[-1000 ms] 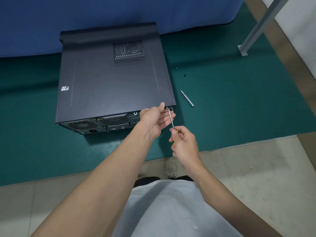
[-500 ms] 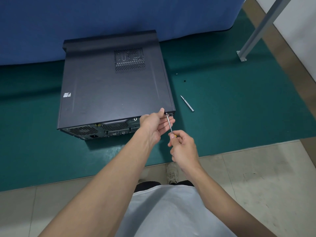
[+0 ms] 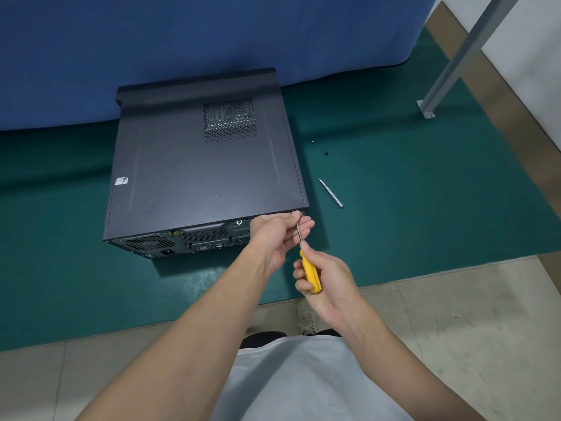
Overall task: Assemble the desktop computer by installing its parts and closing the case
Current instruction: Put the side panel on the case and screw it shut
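One screwdriver (image 3: pixel 310 273), two grips: right hand (image 3: pixel 329 285) round its yellow handle, left hand (image 3: pixel 277 238) pinching the steel shaft.

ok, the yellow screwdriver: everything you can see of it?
The screwdriver has a yellow, plastic-looking handle and a thin bare-metal shaft. The right hand grips the handle; the left hand pinches the shaft near its tip. It points away from the person, tip at the rear edge of the computer case, by its right corner. Any screw there is too small to tell.

Computer case (image 3: pixel 200 171) on mat (image 3: pixel 409 208); spare bit (image 3: pixel 331 192) right of it.
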A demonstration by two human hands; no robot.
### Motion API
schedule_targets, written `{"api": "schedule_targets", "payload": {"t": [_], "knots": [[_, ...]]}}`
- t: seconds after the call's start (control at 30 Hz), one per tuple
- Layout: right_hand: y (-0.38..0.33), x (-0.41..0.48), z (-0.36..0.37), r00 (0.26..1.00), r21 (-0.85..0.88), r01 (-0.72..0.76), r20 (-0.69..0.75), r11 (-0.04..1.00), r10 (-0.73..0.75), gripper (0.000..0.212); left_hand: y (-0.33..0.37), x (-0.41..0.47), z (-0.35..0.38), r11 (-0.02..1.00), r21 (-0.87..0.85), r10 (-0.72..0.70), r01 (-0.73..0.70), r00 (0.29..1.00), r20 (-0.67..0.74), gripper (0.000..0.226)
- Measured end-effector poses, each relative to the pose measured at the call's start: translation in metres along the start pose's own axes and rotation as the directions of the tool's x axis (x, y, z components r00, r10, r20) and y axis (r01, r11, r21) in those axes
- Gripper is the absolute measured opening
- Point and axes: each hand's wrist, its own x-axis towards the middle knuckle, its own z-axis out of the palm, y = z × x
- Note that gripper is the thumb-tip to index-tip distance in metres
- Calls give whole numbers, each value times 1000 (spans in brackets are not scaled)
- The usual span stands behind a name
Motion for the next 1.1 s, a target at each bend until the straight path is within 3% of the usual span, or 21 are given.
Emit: {"api": "schedule_targets", "payload": {"t": [0.07, 0.13, 0.23, 0.3, 0.37, 0.47, 0.53, 0.6, 0.67, 0.73, 0.8, 0.87, 1.0, 1.1], "knots": [[3, 1, 0, 990, -239, 77, -100, 968, -103, 16, -2, 1, 1, 1000, -2, 27, -27, 999, -31, 7], [4, 1, 0, 981, -323, 83, -141, 943, -135, 22, -5, 1, 1, 999, -6, 49, -50, 997, -55, 8], [0, 1, 1, 997, -35, -47, -56, 998, 45, 30, -4, 1, 0, 999, -17, 44, -44, 999, -30, 11], [-2, 0, 2, 989, 169, -147, 34, 975, 143, 33, -2, -1, -3, 998, -54, 15, -13, 999, 31, 11], [0, 0, 3, 991, 174, -135, 19, 976, 134, 32, -1, -2, -4, 998, -69, 19, -16, 999, 38, 11], [3, -2, 3, 989, -201, 34, -136, 979, -62, 28, -5, -3, 2, 996, -57, 62, -65, 996, -59, 9], [3, -3, 4, 962, -499, 124, -151, 857, -226, 29, -7, -2, 7, 995, -48, 78, -85, 989, -126, 9], [2, -1, 6, 953, -604, 126, -148, 787, -266, 31, -8, -2, 10, 995, -40, 85, -93, 983, -166, 9], [0, 0, 7, 972, -521, 85, -143, 849, -185, 31, -7, -2, 8, 996, -54, 65, -72, 990, -124, 9], [-1, -1, 8, 997, -281, 9, -69, 960, -30, 28, -5, -4, 6, 997, -69, 34, -37, 999, -41, 11], [-2, -2, 6, 999, -114, -42, -7, 993, 41, 25, -4, -4, 4, 997, -66, 36, -38, 999, -27, 12], [0, -2, 4, 998, -178, 1, -54, 984, -11, 26, -5, -5, 6, 995, -71, 62, -67, 995, -72, 10], [6, -2, 5, 963, -526, 109, -156, 844, -221, 27, -7, -5, 11, 992, -85, 80, -93, 987, -143, 8], [4, -3, 6, 982, -386, 46, -153, 921, -114, 32, -6, -5, 5, 997, -65, 48, -50, 998, -45, 10]]}}
